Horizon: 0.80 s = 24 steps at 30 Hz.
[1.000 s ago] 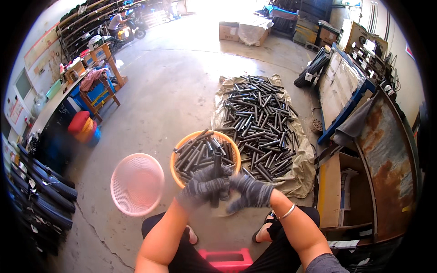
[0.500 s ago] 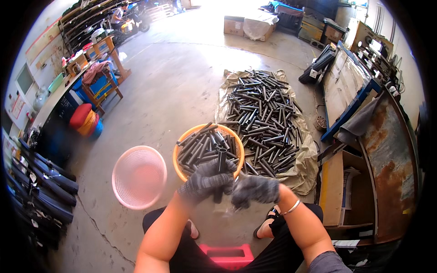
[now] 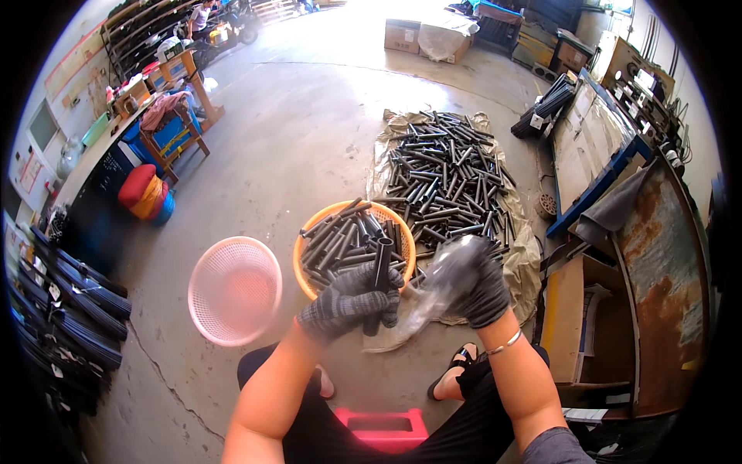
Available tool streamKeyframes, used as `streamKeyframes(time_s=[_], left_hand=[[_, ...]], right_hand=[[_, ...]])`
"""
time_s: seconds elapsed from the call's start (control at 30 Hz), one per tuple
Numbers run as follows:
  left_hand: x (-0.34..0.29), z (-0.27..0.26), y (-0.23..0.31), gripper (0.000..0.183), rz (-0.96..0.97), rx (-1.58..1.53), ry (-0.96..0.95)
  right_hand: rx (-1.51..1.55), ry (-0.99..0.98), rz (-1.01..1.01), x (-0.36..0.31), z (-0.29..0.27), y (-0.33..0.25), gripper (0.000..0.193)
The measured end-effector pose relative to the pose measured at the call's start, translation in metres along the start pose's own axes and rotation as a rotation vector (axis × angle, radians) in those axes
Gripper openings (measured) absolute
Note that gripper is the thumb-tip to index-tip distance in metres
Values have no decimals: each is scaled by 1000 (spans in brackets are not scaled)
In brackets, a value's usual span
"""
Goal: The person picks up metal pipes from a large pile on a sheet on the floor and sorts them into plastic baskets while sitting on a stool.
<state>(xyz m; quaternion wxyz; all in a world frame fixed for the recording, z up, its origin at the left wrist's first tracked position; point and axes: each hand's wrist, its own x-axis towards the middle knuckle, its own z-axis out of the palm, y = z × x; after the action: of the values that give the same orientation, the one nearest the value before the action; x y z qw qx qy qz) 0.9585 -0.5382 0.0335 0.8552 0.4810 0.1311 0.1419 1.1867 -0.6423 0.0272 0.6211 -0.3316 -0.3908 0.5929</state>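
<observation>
My left hand, in a grey striped knit glove, is closed around a black tube held nearly upright, its open end on top. To its right, my gloved right hand grips a strip of clear plastic film that trails down toward the left hand. The film and the right fingers are smeared by motion. Just beyond the left hand stands an orange basket full of similar black tubes. Behind it, many more tubes lie heaped on a beige sheet.
A pink mesh basket stands on the floor at left. Between my feet is a red plastic stool. A cardboard box and a rusty metal panel stand at right. Bundled black rods lie far left.
My right hand has moved right and up, drawing the plastic film out away from the tube. The left hand still holds the tube in about the same place.
</observation>
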Motion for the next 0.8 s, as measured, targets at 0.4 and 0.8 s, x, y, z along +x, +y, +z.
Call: streamKeyframes(time_s=[0.4,0.8], left_hand=[[6,2,-4,38,15,-38,-27],[3,5,-3,33,79,-69,50]], right_hand=[[-1341,-220,-383,-6,-37,35,40],[0,-71,53,-2,12,6,35]])
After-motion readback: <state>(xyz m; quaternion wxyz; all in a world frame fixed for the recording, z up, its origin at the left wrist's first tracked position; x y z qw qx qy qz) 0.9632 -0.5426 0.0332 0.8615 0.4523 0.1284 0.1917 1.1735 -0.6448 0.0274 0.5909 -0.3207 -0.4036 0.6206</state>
